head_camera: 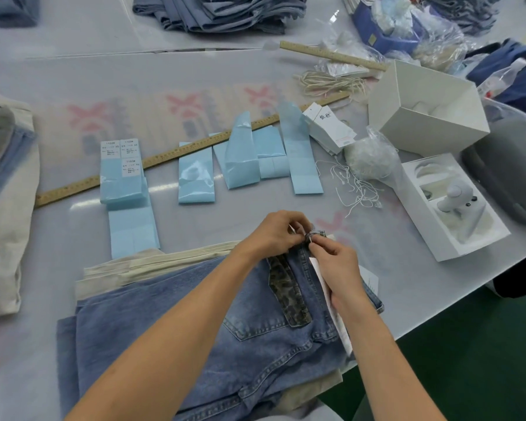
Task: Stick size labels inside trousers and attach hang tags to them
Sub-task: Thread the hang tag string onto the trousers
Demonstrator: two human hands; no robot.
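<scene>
Folded blue jeans [195, 323] lie on top of a stack in front of me, with a leopard-print patch [289, 290] near the waistband. My left hand [274, 232] pinches the waistband at its belt loop [316, 233]. My right hand [337, 268] pinches a thin string at that loop, and a white hang tag [331, 302] lies under its palm. Sheets of light blue size labels [196, 174] lie in a row across the table's middle. A stack of white hang tags [328, 126] and loose white strings [356, 189] sit to the right.
Two wooden rulers [176, 153] cross the table. At the right stand an open white box [428, 107], a white tray with a small device [456, 202] and a grey case [510, 171]. Cream trousers [6, 208] lie left, and folded denim piles [219, 13] at the back.
</scene>
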